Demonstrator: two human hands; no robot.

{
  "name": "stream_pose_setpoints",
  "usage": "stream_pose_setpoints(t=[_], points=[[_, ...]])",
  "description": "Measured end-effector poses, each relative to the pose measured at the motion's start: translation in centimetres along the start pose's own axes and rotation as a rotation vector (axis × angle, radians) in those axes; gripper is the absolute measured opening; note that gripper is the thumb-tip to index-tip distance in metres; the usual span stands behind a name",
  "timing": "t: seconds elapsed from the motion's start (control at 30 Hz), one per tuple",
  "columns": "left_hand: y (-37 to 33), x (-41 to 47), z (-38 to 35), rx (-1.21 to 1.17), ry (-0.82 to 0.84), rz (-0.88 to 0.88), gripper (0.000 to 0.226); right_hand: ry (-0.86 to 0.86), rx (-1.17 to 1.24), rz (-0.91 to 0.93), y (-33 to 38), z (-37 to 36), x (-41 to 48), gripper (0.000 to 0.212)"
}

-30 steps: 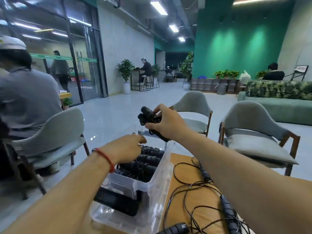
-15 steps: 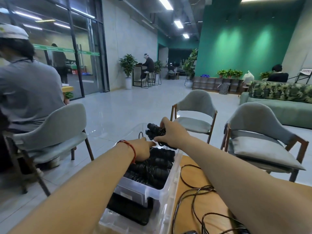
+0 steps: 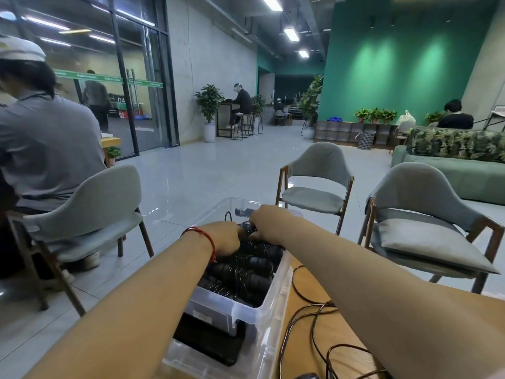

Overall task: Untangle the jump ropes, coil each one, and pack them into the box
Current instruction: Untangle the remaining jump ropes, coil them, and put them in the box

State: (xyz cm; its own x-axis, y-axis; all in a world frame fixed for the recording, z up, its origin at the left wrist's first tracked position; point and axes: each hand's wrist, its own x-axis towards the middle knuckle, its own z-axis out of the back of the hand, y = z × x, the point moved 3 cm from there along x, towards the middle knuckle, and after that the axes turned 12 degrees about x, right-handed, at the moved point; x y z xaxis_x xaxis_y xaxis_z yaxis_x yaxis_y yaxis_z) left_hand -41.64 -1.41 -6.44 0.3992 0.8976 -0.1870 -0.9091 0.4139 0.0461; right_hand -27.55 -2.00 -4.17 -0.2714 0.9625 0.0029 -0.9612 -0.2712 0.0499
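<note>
Head cam: right hand point(image 3: 269, 223) is curled round a coiled jump rope point(image 3: 247, 228), low at the far end of the box point(image 3: 273, 305). The left hand point(image 3: 226, 237) touches it too, grip hidden. Both arms are stretched forward, with loose ropes point(image 3: 325, 304) on the bench point(image 3: 300, 351).

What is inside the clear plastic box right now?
Mostly coiled black jump ropes, handles packed side by side. The left hand and right hand reach into the far end, covering what lies beneath them; ropes hide the box floor.

Clear glossy plastic box point(image 3: 276, 294), matt black ropes point(image 3: 240, 272), wooden table point(image 3: 303, 321)
</note>
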Motion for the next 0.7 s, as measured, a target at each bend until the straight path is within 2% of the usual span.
stream_pose_setpoints(t=[0.07,0.17,0.23,0.33,0.47,0.6,0.7], points=[[0.5,0.1,-0.1,-0.020,-0.021,0.037,0.046,0.088,-0.029,0.006,0.1,-0.5,-0.5,0.027],[0.4,-0.2,-0.1,-0.044,-0.031,0.033,0.048,0.127,-0.004,-0.002,-0.9,0.0,-0.9,0.035],[0.2,-0.3,0.0,-0.089,-0.064,0.014,0.058,0.110,0.042,-0.006,-2.0,0.4,-0.7,0.046],[-0.3,-0.7,0.0,-0.117,-0.045,-0.061,0.076,0.106,0.042,-0.002,-2.1,0.5,-0.2,0.049],[-1.3,-0.9,-0.2,0.032,0.068,-0.053,0.068,0.124,0.006,-0.027,-0.5,0.0,-0.2,0.048],[-1.8,-1.7,0.0,0.041,0.069,-0.054,0.062,0.201,-0.022,-0.039,-0.9,-0.2,-1.1,0.033],[-1.9,-2.4,0.4,0.025,0.014,-0.060,0.067,0.172,0.032,-0.058,-1.1,0.7,-2.7,0.039]])
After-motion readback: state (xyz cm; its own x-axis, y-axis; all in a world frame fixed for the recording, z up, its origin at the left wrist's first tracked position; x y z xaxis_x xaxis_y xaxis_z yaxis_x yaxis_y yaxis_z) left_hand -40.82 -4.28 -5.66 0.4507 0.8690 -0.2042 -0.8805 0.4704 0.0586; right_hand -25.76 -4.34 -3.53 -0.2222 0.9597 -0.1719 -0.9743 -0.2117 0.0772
